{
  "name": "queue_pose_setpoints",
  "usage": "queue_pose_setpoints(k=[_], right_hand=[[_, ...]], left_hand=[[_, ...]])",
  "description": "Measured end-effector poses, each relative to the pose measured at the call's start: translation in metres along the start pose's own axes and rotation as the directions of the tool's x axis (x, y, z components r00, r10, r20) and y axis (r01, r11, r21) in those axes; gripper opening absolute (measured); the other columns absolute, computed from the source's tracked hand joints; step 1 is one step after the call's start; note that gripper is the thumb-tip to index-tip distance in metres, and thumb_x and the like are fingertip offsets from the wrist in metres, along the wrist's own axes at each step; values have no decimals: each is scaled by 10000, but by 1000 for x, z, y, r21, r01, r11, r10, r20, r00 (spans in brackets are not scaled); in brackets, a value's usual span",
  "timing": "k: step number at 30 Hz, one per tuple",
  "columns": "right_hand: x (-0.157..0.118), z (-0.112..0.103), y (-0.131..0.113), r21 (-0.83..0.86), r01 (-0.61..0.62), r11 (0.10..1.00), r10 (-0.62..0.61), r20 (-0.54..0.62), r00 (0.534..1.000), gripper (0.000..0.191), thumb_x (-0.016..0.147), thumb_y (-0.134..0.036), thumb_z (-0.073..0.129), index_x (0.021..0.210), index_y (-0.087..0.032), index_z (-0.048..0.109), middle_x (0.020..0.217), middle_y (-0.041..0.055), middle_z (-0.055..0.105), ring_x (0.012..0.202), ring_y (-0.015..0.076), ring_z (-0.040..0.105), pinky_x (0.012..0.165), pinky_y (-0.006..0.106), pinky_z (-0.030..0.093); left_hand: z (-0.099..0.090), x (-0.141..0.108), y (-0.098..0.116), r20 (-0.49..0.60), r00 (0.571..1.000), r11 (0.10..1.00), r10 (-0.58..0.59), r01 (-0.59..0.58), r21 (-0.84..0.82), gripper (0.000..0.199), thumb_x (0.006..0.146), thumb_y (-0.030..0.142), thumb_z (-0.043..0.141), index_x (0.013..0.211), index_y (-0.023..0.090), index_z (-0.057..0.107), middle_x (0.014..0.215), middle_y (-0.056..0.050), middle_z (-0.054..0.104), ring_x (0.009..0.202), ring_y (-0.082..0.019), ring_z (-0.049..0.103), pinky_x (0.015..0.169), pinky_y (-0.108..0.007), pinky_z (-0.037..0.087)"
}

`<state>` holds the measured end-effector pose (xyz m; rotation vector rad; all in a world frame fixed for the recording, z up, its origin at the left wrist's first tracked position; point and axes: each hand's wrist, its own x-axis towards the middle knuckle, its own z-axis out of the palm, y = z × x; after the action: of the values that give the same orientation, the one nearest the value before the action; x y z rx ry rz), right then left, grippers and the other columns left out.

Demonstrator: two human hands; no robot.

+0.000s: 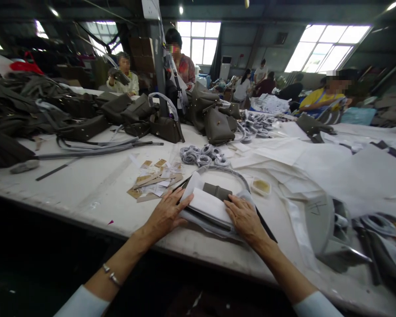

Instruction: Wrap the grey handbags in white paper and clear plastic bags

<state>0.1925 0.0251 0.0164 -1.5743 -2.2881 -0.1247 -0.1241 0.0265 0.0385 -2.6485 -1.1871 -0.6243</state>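
A dark handbag (217,190) lies on the table in front of me, with a folded white padding sheet (209,206) across it. Its grey-wrapped handle (239,173) arches away on the far side. My left hand (166,212) rests against the bag's left side, fingers stretched along the padding and thumb apart. On the other side, my right hand (246,216) lies with its fingers extended over the bag's right edge. Both hands touch the bag and its wrapping; the undersides of the fingers are hidden.
Coiled grey straps (203,155) lie beyond the bag, cards and paper pieces (155,178) to its left. A small plastic tub (261,186) and a tape dispenser (330,229) stand right. Dark handbags (219,125) are heaped behind; several people work farther off.
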Motion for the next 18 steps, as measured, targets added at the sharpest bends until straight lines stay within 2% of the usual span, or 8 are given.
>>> queue_pose_setpoints(k=[3,5,7,8,10,12,15,18], right_hand=[[3,-3,-11,-5,15,1000,-15,-38,999,371,972,-182,402,1257,-191,640,1357,135,593,1283,316,517,1112,571,304],[6,-7,-25,61,74,995,-72,-34,997,416,980,-163,369,1346,-204,562,1415,107,546,1349,279,452,1138,550,290],[7,-10,-40,143,133,981,-135,5,991,442,988,-249,413,1427,-225,465,1487,88,467,1395,258,389,1146,523,306],[7,-10,-46,169,152,974,-159,27,987,502,970,-332,478,1457,-228,418,1513,94,429,1409,270,364,1141,530,316],[4,-10,-51,174,174,969,-188,65,980,742,868,-473,626,1501,-219,335,1552,122,355,1431,321,309,1130,567,316],[-3,-10,-47,142,196,970,-210,93,973,914,779,-505,712,1525,-208,274,1574,145,299,1444,353,263,1127,587,303],[-12,-9,-35,81,220,972,-229,121,966,931,782,-447,713,1540,-213,227,1587,151,264,1455,356,231,1131,584,287],[-17,-10,-34,14,192,981,-192,154,969,922,775,-412,718,1536,-206,239,1580,161,277,1444,382,242,1121,596,281]], left_hand=[[13,0,-5,-32,999,997,-8,6,-75,806,800,290,744,1482,183,328,1418,-192,470,1306,-322,480,1044,-447,463],[20,2,-3,-67,997,997,-34,30,-67,777,821,281,724,1478,169,323,1358,-191,519,1249,-312,531,1017,-428,486],[22,4,3,-88,994,997,-58,54,-52,750,838,293,708,1471,165,327,1270,-174,576,1164,-298,585,982,-420,506],[22,4,8,-90,993,996,-76,72,-48,735,847,308,697,1468,165,332,1225,-163,597,1116,-290,606,955,-414,519],[20,1,25,-92,989,993,-117,114,-43,692,874,350,661,1461,158,348,1142,-147,621,1028,-275,630,892,-402,539],[20,-4,47,-101,984,989,-147,144,-41,653,903,396,612,1450,141,365,1073,-136,629,961,-263,636,837,-390,548],[21,-14,79,-119,980,987,-163,160,-35,612,931,412,560,1433,110,383,1018,-128,631,900,-248,630,798,-372,545],[20,-20,93,-118,976,983,-181,182,-3,583,927,364,572,1420,103,401,1037,-139,631,889,-254,626,796,-383,543]])
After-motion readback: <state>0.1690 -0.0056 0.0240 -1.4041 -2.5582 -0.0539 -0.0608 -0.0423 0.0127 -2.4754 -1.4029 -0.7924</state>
